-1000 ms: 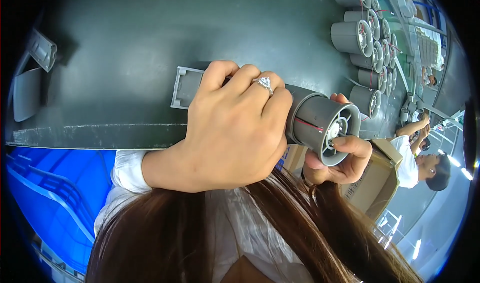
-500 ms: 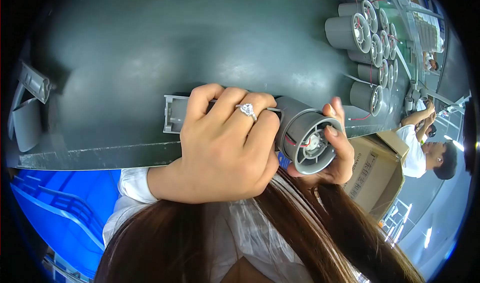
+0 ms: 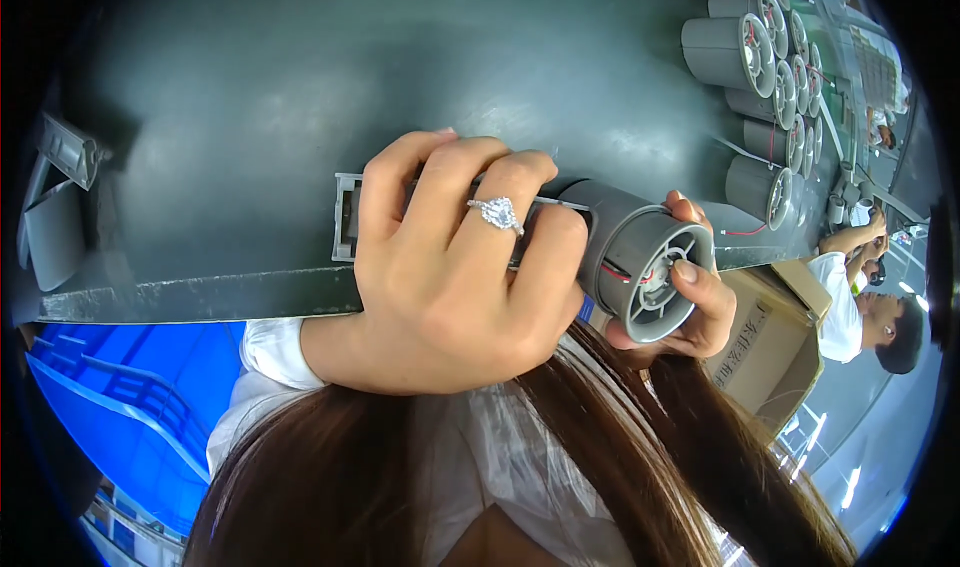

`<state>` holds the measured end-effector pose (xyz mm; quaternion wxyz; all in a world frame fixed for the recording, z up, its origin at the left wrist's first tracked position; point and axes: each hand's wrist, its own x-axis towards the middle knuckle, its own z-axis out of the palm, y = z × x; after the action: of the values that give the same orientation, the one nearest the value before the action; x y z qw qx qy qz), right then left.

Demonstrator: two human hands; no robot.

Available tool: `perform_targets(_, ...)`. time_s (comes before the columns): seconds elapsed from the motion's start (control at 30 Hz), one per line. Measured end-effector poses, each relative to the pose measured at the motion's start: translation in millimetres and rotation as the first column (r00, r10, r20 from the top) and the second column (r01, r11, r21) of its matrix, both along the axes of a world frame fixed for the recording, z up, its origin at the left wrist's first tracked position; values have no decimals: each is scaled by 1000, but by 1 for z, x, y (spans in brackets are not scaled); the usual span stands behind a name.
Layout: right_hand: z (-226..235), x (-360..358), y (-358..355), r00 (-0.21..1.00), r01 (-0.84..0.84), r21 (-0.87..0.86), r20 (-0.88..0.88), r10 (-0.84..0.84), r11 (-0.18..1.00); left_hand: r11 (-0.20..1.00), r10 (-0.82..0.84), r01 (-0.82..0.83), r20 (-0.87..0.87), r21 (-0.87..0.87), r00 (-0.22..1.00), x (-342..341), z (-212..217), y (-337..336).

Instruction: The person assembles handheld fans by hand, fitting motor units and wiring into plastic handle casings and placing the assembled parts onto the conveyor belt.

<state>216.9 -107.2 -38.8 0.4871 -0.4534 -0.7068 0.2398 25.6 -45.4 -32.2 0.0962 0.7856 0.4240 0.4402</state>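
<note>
A grey plastic housing (image 3: 618,215), shaped like a hair dryer body with a round barrel and a hollow handle, is held in both hands over the table's near edge. My left hand (image 3: 450,277), wearing a ring with a clear stone, lies over the handle with its fingers bent round it. Only the handle's open end (image 3: 346,217) shows past that hand. My right hand (image 3: 715,312) grips the barrel from the right, thumb at the rim. Inside the barrel's mouth sit a spoked ring and a small round hub (image 3: 655,285) with a red wire. Left fingertips are partly hidden.
Several grey barrels (image 3: 722,53) with red wires stand at the table's far right. Grey shell parts (image 3: 55,237) lie at the far left. Below the edge are a blue crate (image 3: 130,397) and a cardboard box (image 3: 770,337). A person in white (image 3: 840,307) sits at right.
The view has shifted, so the barrels and box appear further right. My left fingers have lifted and spread a little over the handle. Both hands keep their hold on the housing.
</note>
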Motion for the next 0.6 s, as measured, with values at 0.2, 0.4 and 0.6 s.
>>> perform_targets(0.2, 1, 0, 2, 999, -23, -15, 33, 23, 1000, 996, 85, -83, -81, 27, 993, -3, 1, -4)
perform_targets(0.4, 4, -11, -5, 996, 54, -34, 70, -51, 998, 999, 23, -25, -43, -25, 999, -19, 1, -5)
perform_targets(0.6, 8, 3, 9, 985, -170, 17, -20, 170, 985, 998, -60, 60, 7, -1, 998, -16, 0, -4)
